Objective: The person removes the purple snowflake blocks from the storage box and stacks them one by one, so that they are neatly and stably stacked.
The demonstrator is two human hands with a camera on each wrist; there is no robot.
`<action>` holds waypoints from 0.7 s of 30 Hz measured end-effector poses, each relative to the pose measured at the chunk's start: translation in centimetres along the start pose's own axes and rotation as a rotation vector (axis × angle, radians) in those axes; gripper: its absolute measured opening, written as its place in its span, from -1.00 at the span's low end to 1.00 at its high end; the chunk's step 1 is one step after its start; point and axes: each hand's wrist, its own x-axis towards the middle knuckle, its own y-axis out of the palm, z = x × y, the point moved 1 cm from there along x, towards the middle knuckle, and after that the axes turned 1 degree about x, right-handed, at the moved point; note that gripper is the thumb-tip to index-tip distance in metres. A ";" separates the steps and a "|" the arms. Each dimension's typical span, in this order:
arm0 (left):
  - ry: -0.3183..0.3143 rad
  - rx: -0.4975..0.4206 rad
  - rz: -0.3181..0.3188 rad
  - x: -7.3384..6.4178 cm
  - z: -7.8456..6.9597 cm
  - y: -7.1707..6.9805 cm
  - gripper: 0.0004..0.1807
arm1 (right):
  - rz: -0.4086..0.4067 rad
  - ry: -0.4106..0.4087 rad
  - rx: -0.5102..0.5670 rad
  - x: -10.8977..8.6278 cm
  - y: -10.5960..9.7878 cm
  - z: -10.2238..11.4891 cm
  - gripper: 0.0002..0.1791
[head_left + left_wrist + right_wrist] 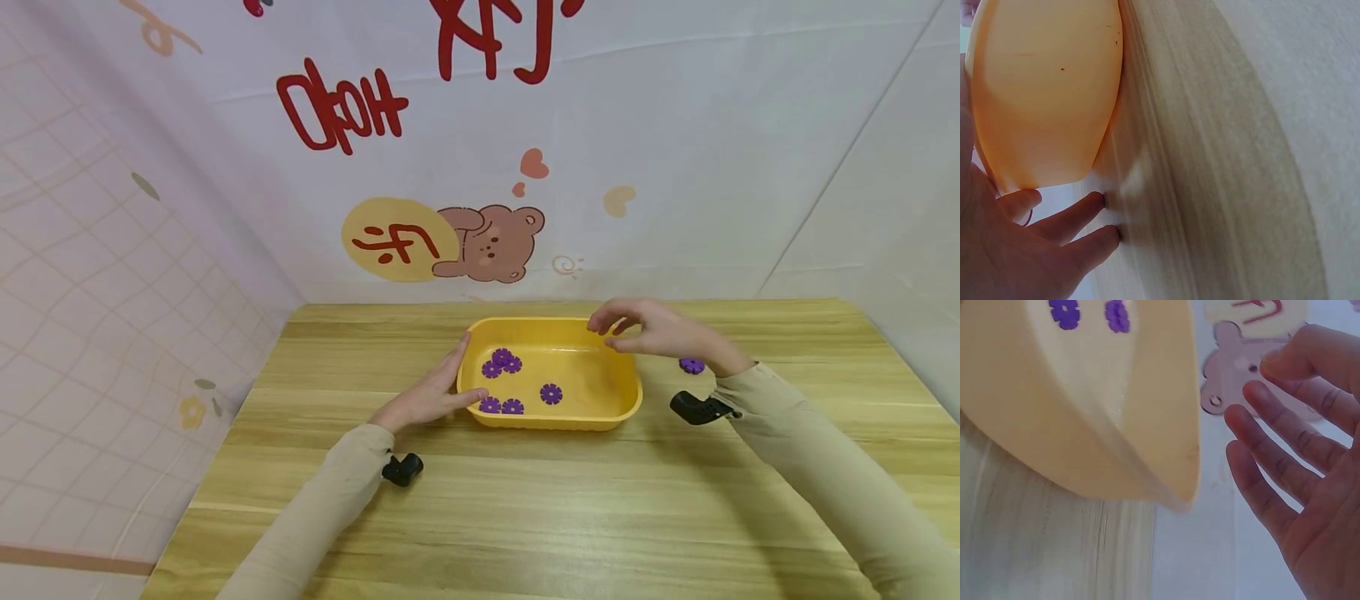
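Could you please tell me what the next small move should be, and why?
Probably the right hand should reach for the purple disc on the table: that hand looks empty, the other visible discs lie in the yellow tray, and the left hand touches its left end.

Both arms extended forward; left hand thumb spread from fingers; right hand loosely bent.

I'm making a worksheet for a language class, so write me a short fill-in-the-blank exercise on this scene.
1. The notched discs are coloured ____.
2. Only the person's ____ hand touches the tray.
3. In the head view, one disc lies outside the tray, to its ____.
4. The cartoon animal on the wall is a ____.

Missing words: purple; left; right; bear.
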 end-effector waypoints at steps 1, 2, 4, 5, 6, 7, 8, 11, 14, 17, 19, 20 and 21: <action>-0.001 0.000 0.000 0.0 0.0 0.0 0.06 | 0.021 -0.005 0.002 0.4 0.1 0.2 -0.71; -0.002 0.000 0.000 0.0 0.0 0.0 0.06 | 0.040 -0.007 0.003 0.7 0.3 0.3 -0.71; -0.005 -0.002 0.000 0.0 0.0 0.0 0.06 | 0.074 -0.006 0.005 1.4 0.5 0.6 -0.72; -0.009 -0.003 0.002 -0.1 0.0 0.0 0.06 | 0.089 -0.008 0.004 1.7 0.6 0.7 -0.73; -0.010 -0.007 0.001 0.0 0.0 0.0 0.06 | 0.104 -0.006 0.005 1.9 0.7 0.8 -0.74; -0.010 -0.009 0.001 0.0 0.0 0.0 0.05 | 0.118 -0.007 0.007 2.2 0.8 1.0 -0.74; -0.006 -0.009 -0.001 0.0 0.0 0.0 0.05 | 0.130 -0.008 0.006 2.5 1.0 1.1 -0.75; 0.005 -0.009 -0.006 0.1 0.1 0.1 0.05 | 0.178 -0.013 -0.004 3.2 1.4 1.3 -0.76; 0.015 -0.004 -0.011 0.1 0.2 0.1 0.05 | 0.223 -0.012 -0.019 3.9 2.0 1.3 -0.77; 0.014 0.004 -0.009 0.1 0.2 0.1 0.05 | 0.250 -0.003 -0.007 4.4 2.5 0.9 -0.76; 0.011 0.005 -0.005 0.1 0.2 0.0 0.05 | 0.262 0.003 0.012 4.8 2.9 0.7 -0.76; 0.009 0.005 -0.003 0.1 0.2 0.0 0.05 | 0.270 0.007 0.022 5.0 3.0 0.7 -0.75; 0.008 0.005 -0.003 0.1 0.2 0.0 0.06 | 0.276 0.011 0.028 5.2 3.2 0.6 -0.75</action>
